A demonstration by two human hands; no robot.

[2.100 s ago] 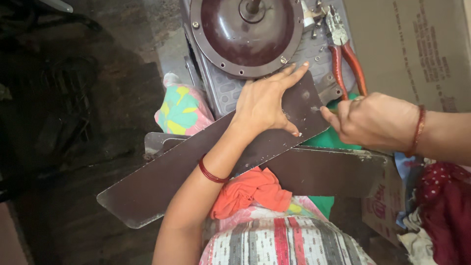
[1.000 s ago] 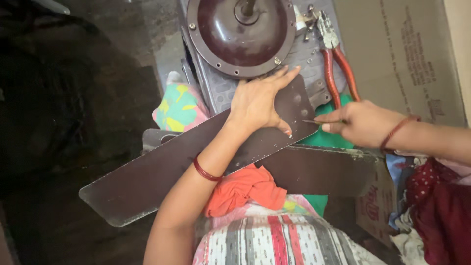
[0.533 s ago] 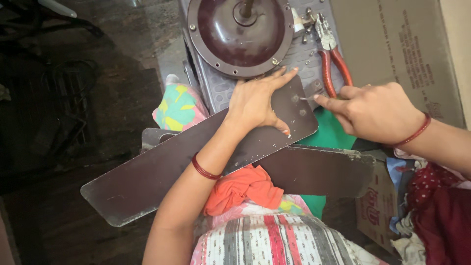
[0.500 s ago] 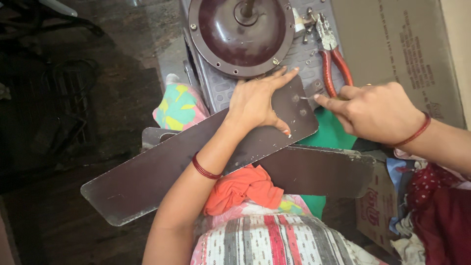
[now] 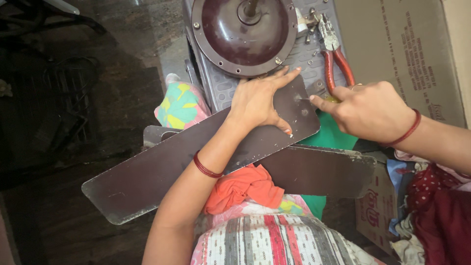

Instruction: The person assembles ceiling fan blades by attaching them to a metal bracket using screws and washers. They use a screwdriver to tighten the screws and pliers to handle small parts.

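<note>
While the left hand lies flat with fingers spread, pinning a long dark-brown metal fan blade across the lap, the right hand is clenched around a small tool pressed at the blade's end. Red-handled pliers rest beside the round maroon fan motor housing.

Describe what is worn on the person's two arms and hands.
Both forearms are bare, with no sleeves in view. The left hand has a thin red bangle at the wrist. The right hand has a similar thin red bangle. No gloves.
</note>
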